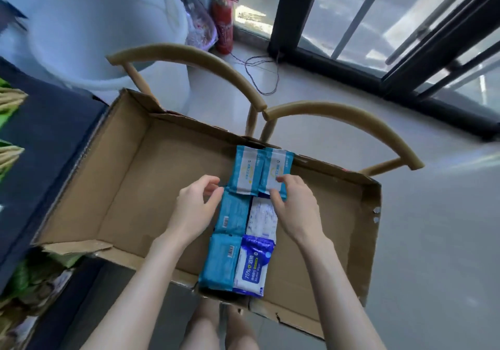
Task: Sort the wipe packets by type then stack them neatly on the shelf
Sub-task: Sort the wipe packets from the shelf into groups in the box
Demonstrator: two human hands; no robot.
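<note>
An open cardboard box (167,187) holds wipe packets in two columns. At the far end two light-blue packets lie side by side, the left one (243,170) and the right one (276,168). Below them are two teal packets with barcodes (234,215) (220,261), a white packet (263,218) and a dark-blue 75% alcohol packet (253,264). My right hand (293,206) pinches the near edge of the right light-blue packet between forefinger and thumb. My left hand (194,206) hovers with loosely curled fingers beside the left light-blue packet's near corner, holding nothing.
The box rests on two chairs with curved wooden backs (189,60) (351,117). A dark shelf unit (40,138) with green packets stands at the left. A white tub (94,33) and a red fire extinguisher (223,25) stand beyond, and dark window frames (378,79) at the right.
</note>
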